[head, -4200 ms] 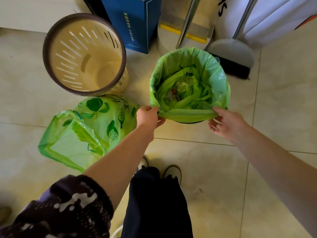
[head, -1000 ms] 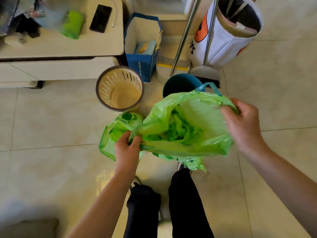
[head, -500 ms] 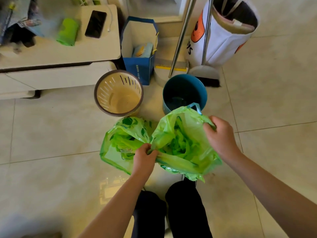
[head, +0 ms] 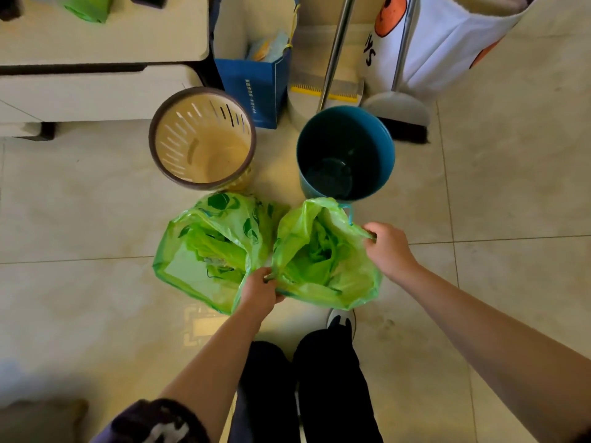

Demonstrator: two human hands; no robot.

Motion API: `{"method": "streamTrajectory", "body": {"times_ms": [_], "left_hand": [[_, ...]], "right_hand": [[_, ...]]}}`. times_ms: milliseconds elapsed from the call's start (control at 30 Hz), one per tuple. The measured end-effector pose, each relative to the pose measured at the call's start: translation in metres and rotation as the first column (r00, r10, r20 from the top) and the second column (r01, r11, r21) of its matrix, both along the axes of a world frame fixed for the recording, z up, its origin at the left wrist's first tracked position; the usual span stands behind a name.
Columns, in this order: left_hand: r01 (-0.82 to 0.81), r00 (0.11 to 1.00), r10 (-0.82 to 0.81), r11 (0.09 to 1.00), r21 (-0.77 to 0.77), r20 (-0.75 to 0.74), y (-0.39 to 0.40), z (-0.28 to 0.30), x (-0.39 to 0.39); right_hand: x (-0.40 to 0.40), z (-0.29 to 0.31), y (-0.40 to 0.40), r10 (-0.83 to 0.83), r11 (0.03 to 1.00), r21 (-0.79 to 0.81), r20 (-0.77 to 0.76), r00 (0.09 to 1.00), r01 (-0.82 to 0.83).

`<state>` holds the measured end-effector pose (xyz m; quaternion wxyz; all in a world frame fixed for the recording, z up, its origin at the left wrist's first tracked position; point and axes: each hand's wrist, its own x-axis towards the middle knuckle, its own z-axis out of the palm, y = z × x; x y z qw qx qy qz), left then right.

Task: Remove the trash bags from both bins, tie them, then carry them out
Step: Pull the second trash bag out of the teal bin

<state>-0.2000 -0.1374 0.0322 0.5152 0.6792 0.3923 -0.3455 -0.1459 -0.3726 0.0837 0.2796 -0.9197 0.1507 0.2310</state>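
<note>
Two green trash bags sit on the tiled floor in front of my feet. The plain green bag (head: 323, 266) is on the right, its mouth open; my left hand (head: 260, 290) pinches its left rim and my right hand (head: 388, 247) grips its right rim. The leaf-printed green bag (head: 208, 247) lies to the left, open and untied, touching the plain one. Behind them stand the beige slotted bin (head: 201, 139) and the teal bin (head: 345, 151), both without liners.
A blue paper bag (head: 256, 78) stands behind the bins, next to a dustpan (head: 326, 91) and broom (head: 399, 116) with metal handles. A white fabric bag (head: 447, 36) is at the back right, a low white cabinet (head: 96, 87) at the back left. My shoe (head: 340, 321) is just under the plain bag.
The plain bag has come out of the teal bin and been lowered onto the floor beside the printed bag. Both hands still hold its rim, now lower.
</note>
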Motion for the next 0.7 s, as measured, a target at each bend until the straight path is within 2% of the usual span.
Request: {"method": "streamTrajectory", "body": {"times_ms": [67, 167, 233, 367, 467, 533, 633, 700], "left_hand": [[0.006, 1.000, -0.006, 1.000, 0.012, -0.021, 0.002, -0.010, -0.002], [0.118, 0.993, -0.117, 0.993, 0.018, -0.013, 0.005, -0.014, 0.000], [0.064, 0.997, -0.066, 0.997, -0.051, -0.044, 0.006, -0.013, 0.001], [0.090, 0.993, -0.090, 0.996, -0.012, -0.074, 0.007, -0.012, 0.002], [0.085, 0.992, -0.090, 0.994, -0.064, -0.084, 0.009, -0.006, -0.003], [0.108, 0.991, -0.113, 0.992, -0.063, -0.077, 0.013, -0.008, -0.008], [0.217, 0.976, -0.218, 0.975, -0.041, -0.026, 0.026, -0.011, -0.017], [0.196, 0.980, -0.197, 0.980, -0.039, -0.028, 0.038, -0.012, -0.020]], "right_hand": [[0.002, -0.006, -0.006, 0.012, 1.000, -0.012, -0.047, 0.999, -0.012], [0.005, -0.008, -0.010, 0.017, 1.000, -0.021, -0.095, 0.995, -0.019], [0.005, -0.008, -0.010, 0.029, 0.999, -0.027, -0.128, 0.991, -0.032], [0.003, -0.003, -0.001, 0.089, 0.990, -0.091, -0.172, 0.981, -0.106], [0.004, 0.002, 0.012, 0.124, 0.973, -0.174, -0.169, 0.978, -0.154], [0.006, 0.007, 0.023, 0.151, 0.965, -0.198, -0.125, 0.981, -0.174], [0.009, 0.012, 0.044, 0.224, 0.955, -0.204, 0.027, 0.974, -0.214], [0.011, 0.010, 0.061, 0.270, 0.953, -0.172, 0.103, 0.957, -0.250]]}}
